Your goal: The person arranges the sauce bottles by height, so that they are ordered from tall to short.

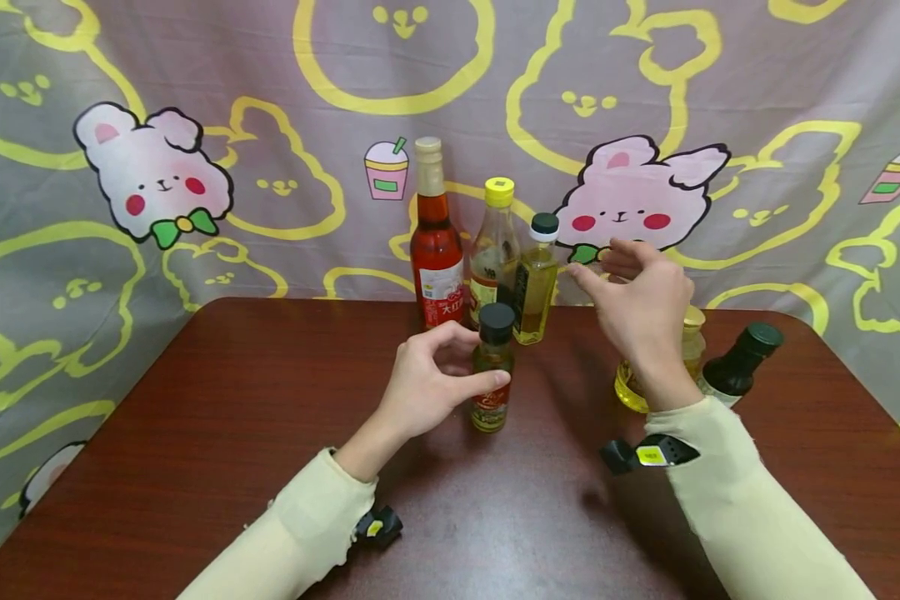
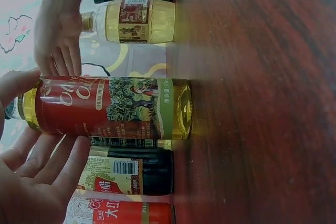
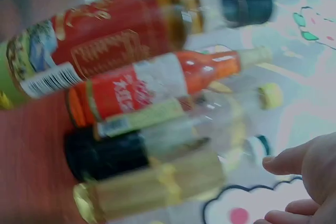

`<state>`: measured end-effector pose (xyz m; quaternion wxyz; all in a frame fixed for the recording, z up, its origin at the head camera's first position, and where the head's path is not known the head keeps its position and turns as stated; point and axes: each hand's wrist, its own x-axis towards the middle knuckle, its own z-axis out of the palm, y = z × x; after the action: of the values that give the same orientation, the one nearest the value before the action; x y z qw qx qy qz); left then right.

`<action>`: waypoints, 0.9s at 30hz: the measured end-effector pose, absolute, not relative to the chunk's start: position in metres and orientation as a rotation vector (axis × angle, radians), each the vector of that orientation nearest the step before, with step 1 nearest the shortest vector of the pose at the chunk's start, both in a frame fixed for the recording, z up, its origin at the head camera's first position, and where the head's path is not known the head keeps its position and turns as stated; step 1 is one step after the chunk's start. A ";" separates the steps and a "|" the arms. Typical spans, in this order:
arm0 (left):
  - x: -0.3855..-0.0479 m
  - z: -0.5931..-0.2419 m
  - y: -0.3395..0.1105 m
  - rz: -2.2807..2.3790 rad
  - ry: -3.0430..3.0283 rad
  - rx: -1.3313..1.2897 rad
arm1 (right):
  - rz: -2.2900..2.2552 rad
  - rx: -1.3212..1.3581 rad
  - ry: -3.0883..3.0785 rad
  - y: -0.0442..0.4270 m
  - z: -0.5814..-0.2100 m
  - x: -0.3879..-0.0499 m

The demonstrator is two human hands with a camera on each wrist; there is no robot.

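Observation:
My left hand [image 1: 427, 379] holds a small olive oil bottle [image 1: 491, 400] with a black cap and red label, thumb on one side and fingers on the other. It stands upright at mid-table; whether its base touches the wood I cannot tell. My right hand [image 1: 641, 304] is raised, fingers extended and holding nothing, just right of a square bottle of yellow oil [image 1: 534, 292] with a dark green and white cap. Behind the olive oil bottle are a tall red vinegar bottle [image 1: 438, 258] and a yellow-capped bottle [image 1: 492, 242] with dark liquid low inside.
Partly behind my right forearm stand a rounded bottle of yellow oil [image 2: 149, 22] and a dark green-capped bottle [image 1: 742, 362]. The brown wooden table [image 1: 217, 433] ends at a patterned cloth [image 1: 270, 250] hanging close behind the bottles.

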<state>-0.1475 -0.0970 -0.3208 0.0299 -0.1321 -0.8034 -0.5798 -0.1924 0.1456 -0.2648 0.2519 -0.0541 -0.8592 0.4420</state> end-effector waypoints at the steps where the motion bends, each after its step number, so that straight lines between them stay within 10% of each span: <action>1: -0.147 -0.320 -0.097 -1.788 -2.480 -0.405 | 1.188 -0.145 -2.338 0.152 -0.262 -0.190; 27: -0.146 -0.321 -0.098 -1.762 -2.485 -0.380 | 1.379 -0.237 -2.179 0.287 -0.275 -0.142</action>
<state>-0.1456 -0.0980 -0.3214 0.0360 -0.1236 -0.8090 -0.5736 -0.1424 0.2871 -0.2750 0.2725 -0.0880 -0.8097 0.5122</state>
